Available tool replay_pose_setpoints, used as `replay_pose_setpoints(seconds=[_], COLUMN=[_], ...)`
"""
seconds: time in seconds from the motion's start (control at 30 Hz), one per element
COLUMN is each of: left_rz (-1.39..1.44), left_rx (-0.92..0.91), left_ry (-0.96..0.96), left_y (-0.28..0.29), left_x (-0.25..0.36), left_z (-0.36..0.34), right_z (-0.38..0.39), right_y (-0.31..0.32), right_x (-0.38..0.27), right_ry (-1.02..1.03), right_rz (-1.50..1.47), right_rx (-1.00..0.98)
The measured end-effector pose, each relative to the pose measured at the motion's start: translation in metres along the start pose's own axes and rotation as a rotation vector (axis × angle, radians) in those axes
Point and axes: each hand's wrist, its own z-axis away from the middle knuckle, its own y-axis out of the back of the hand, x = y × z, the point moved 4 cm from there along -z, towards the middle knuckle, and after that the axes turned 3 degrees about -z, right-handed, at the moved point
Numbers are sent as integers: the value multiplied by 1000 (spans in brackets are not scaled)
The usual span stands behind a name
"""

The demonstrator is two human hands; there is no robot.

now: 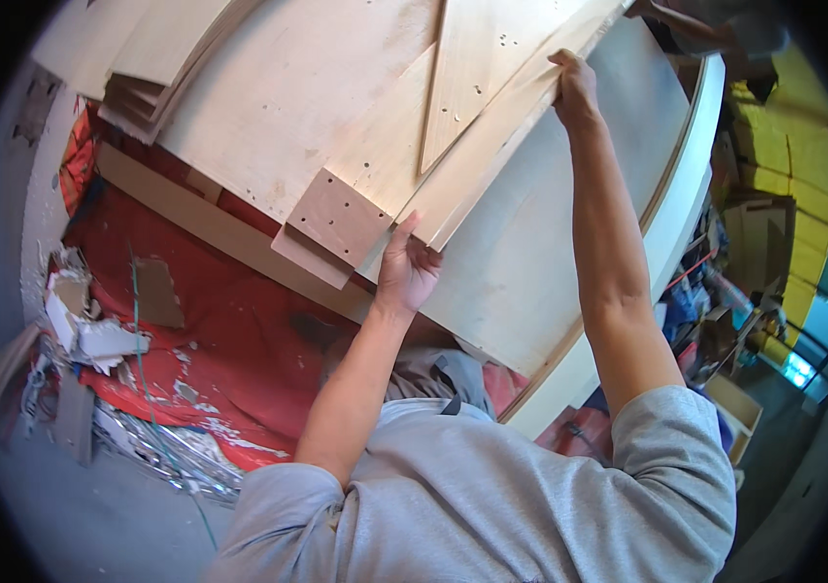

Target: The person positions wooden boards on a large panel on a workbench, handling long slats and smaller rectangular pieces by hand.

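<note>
Your left hand [408, 269] grips the near end of the long board [496, 155] over the table [530, 253], thumb on top. Your right arm stretches farther across the table, its right hand [577, 85] closed on the board's right edge. The tabletop is pale and smudged; red cloth [229, 360] lies below its near-left edge, and a grey floor [142, 505] shows beyond.

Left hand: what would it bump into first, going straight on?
The left hand would first meet the long pale board, whose near end it holds; beyond, perhaps the pointed panel, though depth is unclear.
</note>
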Motion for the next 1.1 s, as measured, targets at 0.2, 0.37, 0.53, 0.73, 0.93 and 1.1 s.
replay_pose_setpoints(seconds=[0.2,0.37,0.53,0.73,0.93,1.1], left_rz=[-1208,-2045,-2242,-2263,-2184,-2179], left_rx=[269,59,-63,37,-40,-28], left_ry=[220,-462,-332,-269,-385,-307], left_y=[-19,-114,-142,-121,-81,-63], left_x=[54,73,17,34,49,64], left_z=[86,53,17,47,84,118], right_z=[37,49,70,82,89,90], right_y=[0,-6,0,8,2,-15], right_x=[5,-3,36,166,186,194], right_ry=[-60,-8,87,436,621,575], right_rz=[95,384,97,759,1165,1313], right_rx=[74,188,199,219,155,78])
